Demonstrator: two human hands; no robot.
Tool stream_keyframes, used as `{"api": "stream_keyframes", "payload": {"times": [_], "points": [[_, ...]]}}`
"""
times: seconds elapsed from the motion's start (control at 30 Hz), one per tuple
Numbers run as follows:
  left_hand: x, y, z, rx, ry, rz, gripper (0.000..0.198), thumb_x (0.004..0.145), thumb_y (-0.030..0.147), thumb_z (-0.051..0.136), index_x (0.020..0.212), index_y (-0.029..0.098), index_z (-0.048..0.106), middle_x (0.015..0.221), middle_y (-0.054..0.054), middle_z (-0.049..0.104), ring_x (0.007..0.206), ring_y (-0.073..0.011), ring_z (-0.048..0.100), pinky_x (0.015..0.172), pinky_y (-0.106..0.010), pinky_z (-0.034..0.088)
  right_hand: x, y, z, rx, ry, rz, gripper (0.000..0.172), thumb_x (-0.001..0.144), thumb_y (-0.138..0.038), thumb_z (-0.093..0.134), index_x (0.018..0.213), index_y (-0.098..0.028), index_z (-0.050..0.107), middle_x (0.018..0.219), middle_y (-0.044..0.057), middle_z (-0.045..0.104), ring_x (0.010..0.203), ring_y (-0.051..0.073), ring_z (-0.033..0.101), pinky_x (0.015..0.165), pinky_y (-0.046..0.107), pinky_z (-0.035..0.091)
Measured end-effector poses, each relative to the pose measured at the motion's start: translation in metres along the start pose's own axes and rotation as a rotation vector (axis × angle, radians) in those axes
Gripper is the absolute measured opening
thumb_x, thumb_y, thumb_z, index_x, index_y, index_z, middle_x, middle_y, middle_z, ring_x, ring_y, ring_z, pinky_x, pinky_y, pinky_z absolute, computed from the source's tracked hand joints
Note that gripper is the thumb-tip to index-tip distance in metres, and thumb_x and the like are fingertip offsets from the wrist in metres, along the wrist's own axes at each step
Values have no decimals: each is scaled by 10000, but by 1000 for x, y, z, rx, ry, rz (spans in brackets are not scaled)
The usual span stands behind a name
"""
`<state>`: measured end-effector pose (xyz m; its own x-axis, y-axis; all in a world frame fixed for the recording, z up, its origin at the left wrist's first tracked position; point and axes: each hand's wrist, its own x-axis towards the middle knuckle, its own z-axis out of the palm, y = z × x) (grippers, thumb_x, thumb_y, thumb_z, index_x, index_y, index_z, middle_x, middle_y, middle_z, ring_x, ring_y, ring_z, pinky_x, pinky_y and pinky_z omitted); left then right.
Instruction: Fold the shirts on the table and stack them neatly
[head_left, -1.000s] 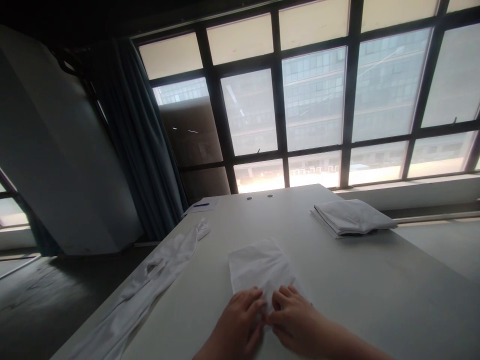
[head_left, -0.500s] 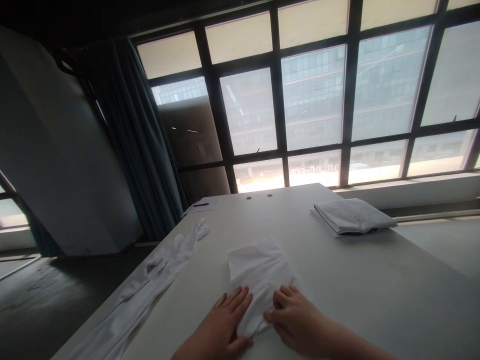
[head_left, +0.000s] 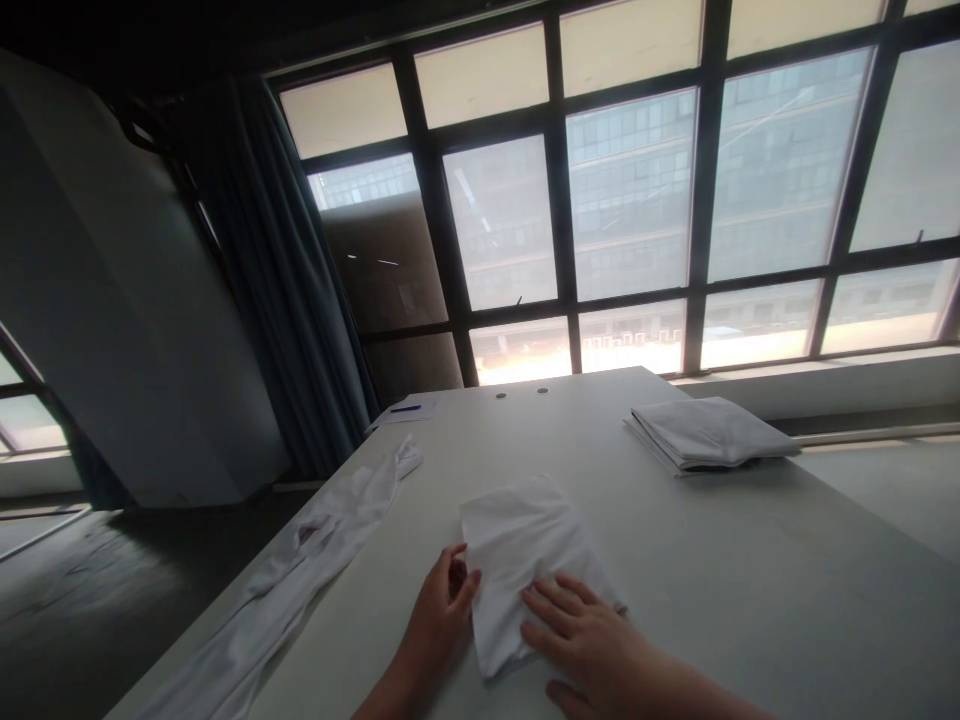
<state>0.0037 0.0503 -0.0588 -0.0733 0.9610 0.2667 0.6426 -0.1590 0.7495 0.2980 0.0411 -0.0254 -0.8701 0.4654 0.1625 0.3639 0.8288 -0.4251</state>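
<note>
A folded white cloth point(head_left: 517, 525) lies flat on the white table in front of me, creased across its middle. At the cloth's left edge is my left hand point(head_left: 444, 600), its fingers curled and its thumb on the edge, gripping it. What its lower fingers do is partly hidden. My right hand point(head_left: 577, 635) rests palm down on the cloth's lower right part, fingers stretched out and slightly spread.
Along the left side of the white table point(head_left: 517, 430) lies a long crumpled white cloth point(head_left: 330, 550). A stack of folded white cloth point(head_left: 712, 432) sits at the right edge. At the far left corner are a paper with a pen point(head_left: 406, 408). Windows stand beyond.
My left hand has gone from lying flat on the cloth to curling at its left edge. My right hand has opened from a pinch and now lies flat on the cloth.
</note>
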Motion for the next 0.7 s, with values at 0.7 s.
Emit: {"api": "stream_keyframes", "payload": {"times": [0.7], "points": [[-20,46,-2,371,-39,475,209,945,260,512,1104,239,646,1126,-101,647,1074,-274,601,967,-446,478,8,10,24,-122,-1,-162,623,990,-477,491,1560,-322,293,1642,129,246,1505,328,229,1212,603,144]]}}
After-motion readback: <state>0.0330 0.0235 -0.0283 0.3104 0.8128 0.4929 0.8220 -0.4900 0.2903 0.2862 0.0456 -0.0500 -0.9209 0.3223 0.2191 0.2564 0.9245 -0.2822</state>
